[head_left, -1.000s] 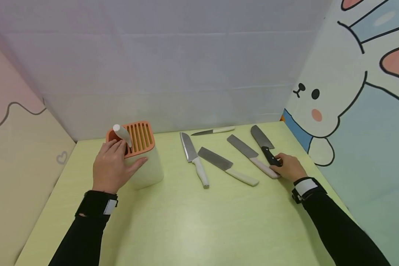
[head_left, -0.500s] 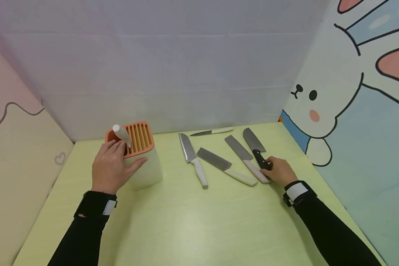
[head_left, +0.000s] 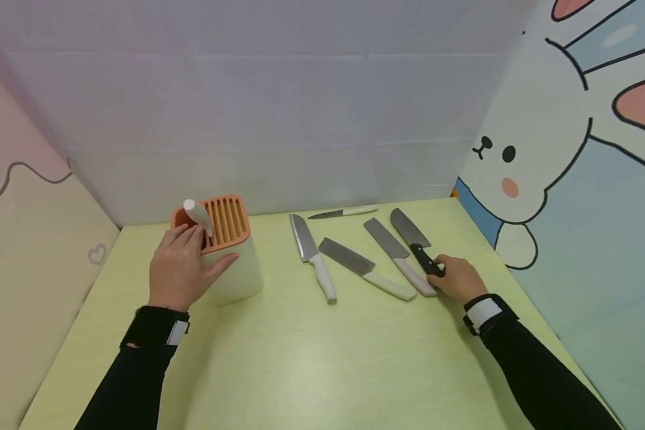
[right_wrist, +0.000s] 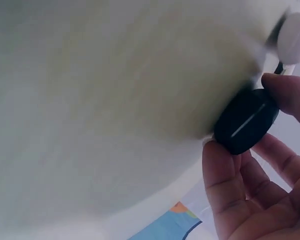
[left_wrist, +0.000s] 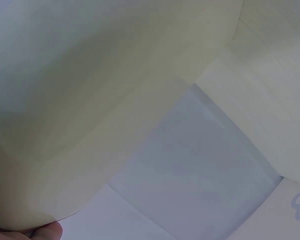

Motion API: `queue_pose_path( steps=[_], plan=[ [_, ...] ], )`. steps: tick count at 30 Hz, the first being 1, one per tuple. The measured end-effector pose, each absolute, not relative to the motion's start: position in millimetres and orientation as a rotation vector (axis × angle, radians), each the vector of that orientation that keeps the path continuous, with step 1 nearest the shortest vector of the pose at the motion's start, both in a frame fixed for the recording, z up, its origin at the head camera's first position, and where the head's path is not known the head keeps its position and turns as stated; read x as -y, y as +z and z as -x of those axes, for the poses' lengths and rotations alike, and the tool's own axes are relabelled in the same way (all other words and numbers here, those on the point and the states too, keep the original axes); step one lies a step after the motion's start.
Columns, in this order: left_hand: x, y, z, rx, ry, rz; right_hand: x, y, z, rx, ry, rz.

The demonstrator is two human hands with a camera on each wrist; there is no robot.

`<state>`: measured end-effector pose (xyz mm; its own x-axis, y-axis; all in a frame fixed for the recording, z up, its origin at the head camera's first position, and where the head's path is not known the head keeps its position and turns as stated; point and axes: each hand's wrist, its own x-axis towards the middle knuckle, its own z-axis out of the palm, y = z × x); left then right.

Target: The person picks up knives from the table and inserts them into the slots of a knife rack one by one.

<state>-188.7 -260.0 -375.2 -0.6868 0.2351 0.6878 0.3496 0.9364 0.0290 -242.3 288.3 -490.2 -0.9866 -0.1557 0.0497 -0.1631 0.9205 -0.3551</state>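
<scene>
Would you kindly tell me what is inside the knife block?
A white handle sticks up from the knife block; anything deeper inside is hidden by its walls, slotted top and the left hand.

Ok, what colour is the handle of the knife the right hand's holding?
Black; the handle shows best in the head view.

Looks to me like a little staged recording booth more than a proper kitchen, though I can't tell what building it's in. The pale yellow-green tabletop (head_left: 301, 370) is boxed in: a creased greyish-lilac sheet (head_left: 301, 101) along the back edge, a pink-and-cream panel (head_left: 37, 263) with a small heart (head_left: 97, 255) off the left edge, and a big cartoon rabbit (head_left: 548, 155) off the right. Black wrist straps (head_left: 153, 332) kinda fit that too. The kitchen-y bit is just the knives (head_left: 348, 256) and knife block (head_left: 239, 275).
</scene>
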Motion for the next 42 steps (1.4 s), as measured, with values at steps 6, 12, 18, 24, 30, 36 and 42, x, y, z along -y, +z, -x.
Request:
queue_pose_path(
  steps=[6, 12, 18, 24, 30, 36, 42],
  plan=[
    [259.2, -375.4, 188.8, 2.378, -0.203, 0.401, -291.8, -494.6, 235.1, 3.046, 0.483, -0.294],
    [260.3, -374.7, 188.0, 2.378, -0.195, 0.393, -291.0, -494.7, 231.3, 3.058, 0.433, -0.272],
    [260.0, -374.0, 187.7, 2.371, -0.196, 0.393, -294.3, -491.6, 231.4, 3.115, 0.422, -0.247],
    [259.8, -373.3, 187.6, 2.365, -0.197, 0.396, -297.4, -490.1, 230.3, 3.109, 0.558, -0.241],
    [261.4, -375.4, 187.9, 2.367, -0.2, 0.391, -303.5, -489.3, 228.8, 3.036, 0.769, -0.149],
    [260.6, -374.5, 186.6, 2.369, -0.195, 0.388, -308.7, -490.5, 229.0, 2.961, 1.127, 0.102],
    [259.4, -371.0, 185.8, 2.363, -0.189, 0.393, -303.2, -487.4, 223.6, 2.546, 1.894, 0.461]
  ],
)
